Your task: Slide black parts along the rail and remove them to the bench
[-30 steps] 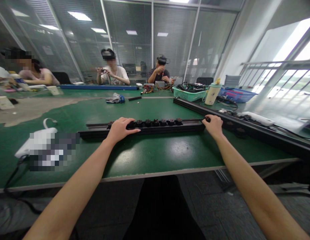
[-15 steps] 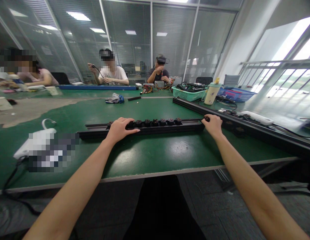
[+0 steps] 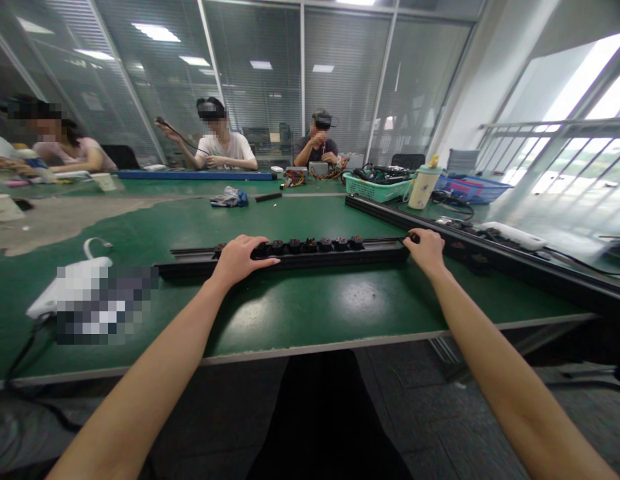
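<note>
A long black rail (image 3: 340, 257) lies across the green table (image 3: 300, 307) in front of me, with several small dark parts (image 3: 315, 244) lined up along its top. My left hand (image 3: 239, 258) rests on the rail left of the row of parts, fingers curled over its top. At the rail's right end, my right hand (image 3: 427, 251) is closed around it, thumb and fingers pinched at the tip.
A second long black rail (image 3: 515, 263) runs along the table's right side. A green basket (image 3: 377, 189) with cables, a cup (image 3: 423, 187) and a blue basket (image 3: 473, 189) stand at the back right. A white device (image 3: 70, 287) lies left. Three people sit at the far side.
My hands and the rail have stayed put. The person at the back in the white shirt has stretched an arm out to the left with a cable.
</note>
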